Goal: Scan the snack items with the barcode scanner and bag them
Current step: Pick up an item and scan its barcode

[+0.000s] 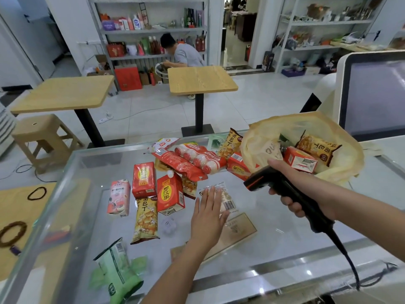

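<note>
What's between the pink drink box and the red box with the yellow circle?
In the head view, a red carton and the top of a yellow snack bag lie between them.

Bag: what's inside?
In the bag: a red carton and a yellow snack pack. A dark item is mostly covered; the bottom is hidden.

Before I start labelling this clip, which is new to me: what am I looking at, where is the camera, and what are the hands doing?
There is no machine here: a person wears a camera on the head, looking down at their two hands. The right hand grips a black barcode scanner. The left hand lies flat on a clear snack packet. On the glass counter lie drink cartons and more packets. The yellowish plastic bag holds a red carton and a bread-snack packet.
</note>
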